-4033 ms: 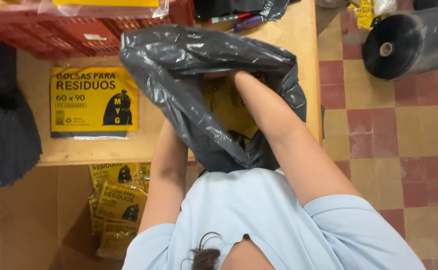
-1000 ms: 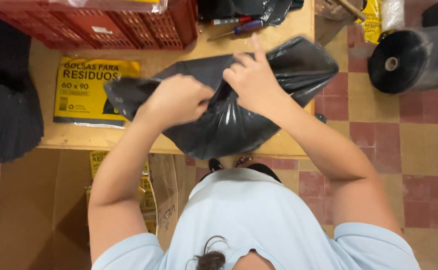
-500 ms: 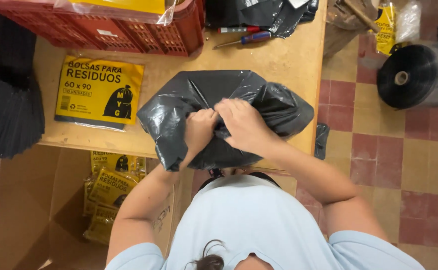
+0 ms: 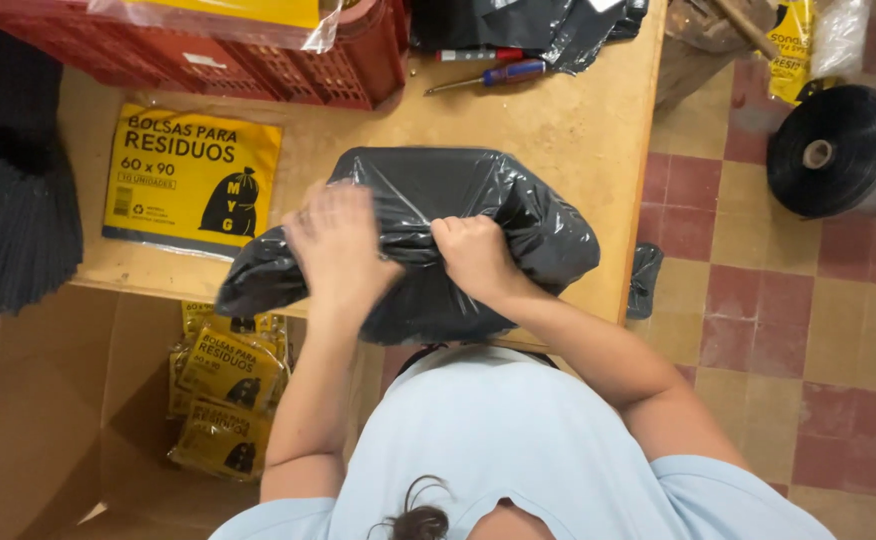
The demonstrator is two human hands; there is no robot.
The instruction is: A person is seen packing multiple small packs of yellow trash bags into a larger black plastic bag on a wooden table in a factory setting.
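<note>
A stuffed black plastic bag (image 4: 478, 200) lies on the wooden table (image 4: 558, 110) in front of me. My right hand (image 4: 473, 255) is clenched on the gathered plastic at the bag's near side. My left hand (image 4: 333, 245) presses on the bag's left part, fingers spread over the loose black plastic that trails toward the table's front edge.
A flat yellow packet with black print (image 4: 193, 180) lies on the table's left. A red crate (image 4: 258, 50) stands at the back, a screwdriver (image 4: 488, 72) beside it. A cardboard box (image 4: 58, 420) below holds several yellow packets (image 4: 228, 385). Black film rolls sit at left (image 4: 8, 210) and right (image 4: 838, 150).
The bag was open with both arms inside it; then its mouth was pulled shut and bunched. Now my left hand has slid left across the bag while my right keeps its grip.
</note>
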